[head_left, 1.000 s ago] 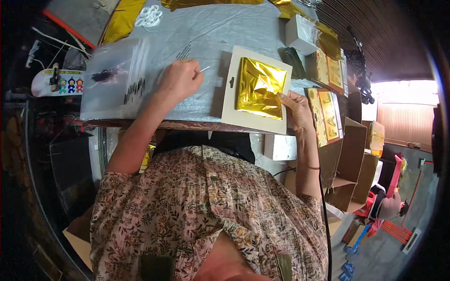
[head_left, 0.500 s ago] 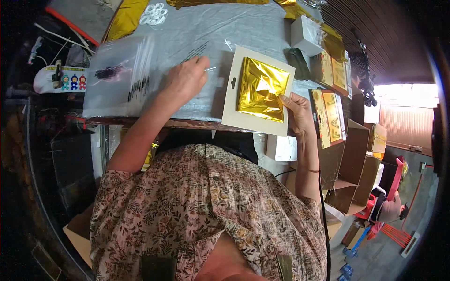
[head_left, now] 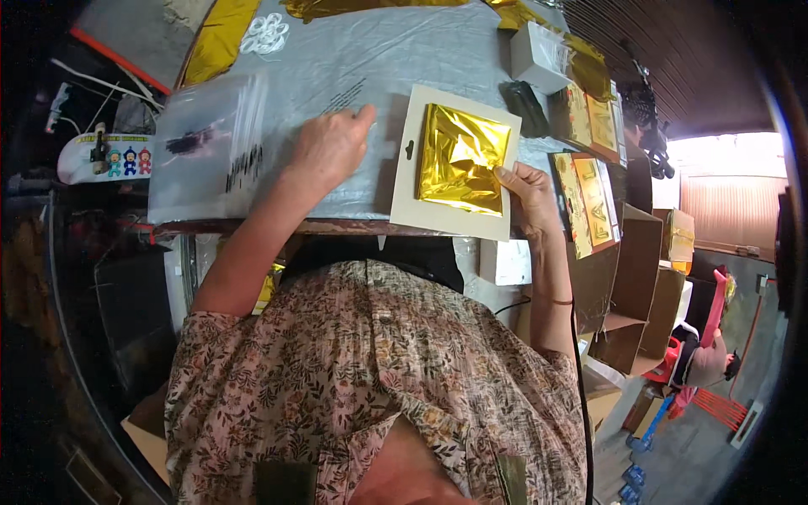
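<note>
My right hand (head_left: 530, 192) pinches the right edge of a pale backing card (head_left: 408, 177) with a hang hole at its left side. On the card lies a folded shiny gold foil balloon or sheet (head_left: 465, 160), pressed by my right thumb. My left hand (head_left: 331, 150) is closed over the table, to the left of the card and apart from it. Whatever its fingers hold, if anything, is hidden. Near that hand lies a stack of clear plastic bags (head_left: 194, 172) with dark print.
A white string bundle (head_left: 265, 34) lies at the far left of the grey-covered table (head_left: 379, 50). At the right are a white box (head_left: 539, 59), a black object (head_left: 526, 109) and printed cards (head_left: 589, 202). Cardboard boxes (head_left: 635, 269) stand beyond. A person (head_left: 707, 362) is at the far right.
The card with gold foil has shifted slightly left with my right hand. The thin pale stick that showed at my left fingertips is out of sight.
</note>
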`<state>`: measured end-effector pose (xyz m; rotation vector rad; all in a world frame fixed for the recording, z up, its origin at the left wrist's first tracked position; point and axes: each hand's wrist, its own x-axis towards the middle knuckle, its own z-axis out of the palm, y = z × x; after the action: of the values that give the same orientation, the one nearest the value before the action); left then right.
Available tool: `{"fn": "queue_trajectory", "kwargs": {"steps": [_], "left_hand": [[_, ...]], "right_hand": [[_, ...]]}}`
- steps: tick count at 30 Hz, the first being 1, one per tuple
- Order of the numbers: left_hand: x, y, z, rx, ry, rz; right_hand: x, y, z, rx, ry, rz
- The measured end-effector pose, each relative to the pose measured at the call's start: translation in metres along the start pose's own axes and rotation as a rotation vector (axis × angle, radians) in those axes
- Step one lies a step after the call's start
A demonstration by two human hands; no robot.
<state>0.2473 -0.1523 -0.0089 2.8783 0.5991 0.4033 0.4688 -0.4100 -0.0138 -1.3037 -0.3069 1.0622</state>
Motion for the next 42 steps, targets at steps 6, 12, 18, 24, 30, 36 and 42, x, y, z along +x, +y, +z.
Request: {"fn": "queue_trajectory", "kwargs": {"steps": [6, 12, 18, 24, 30, 36, 42], "left_hand": [[-0.007, -0.005, 0.0, -0.032, -0.053, 0.01], [-0.009, -0.006, -0.003, -0.218, 0.052, -0.032], [-0.014, -0.008, 0.001, -0.314, 0.049, -0.18], [-0.024, 0.004, 0.007, -0.107, 0.22, -0.13], [-0.025, 0.013, 0.018, -0.081, 0.233, -0.215], [-0.029, 0.015, 0.028, -0.232, 0.26, -0.211], [-0.035, 0.017, 0.032, -0.27, 0.261, -0.166]], "right_hand": [[-0.001, 0.003, -0.005, -0.003, -0.038, -0.013], [-0.001, 0.004, -0.009, -0.038, -0.035, -0.002], [0.0, 0.006, -0.006, -0.053, -0.041, 0.004], [0.0, 0.009, -0.002, -0.075, -0.033, -0.005], [-0.005, 0.01, 0.004, -0.103, -0.019, 0.032], [-0.002, 0.011, -0.002, -0.142, -0.057, 0.071], [0.007, 0.011, 0.005, -0.102, 0.016, 0.053]]}}
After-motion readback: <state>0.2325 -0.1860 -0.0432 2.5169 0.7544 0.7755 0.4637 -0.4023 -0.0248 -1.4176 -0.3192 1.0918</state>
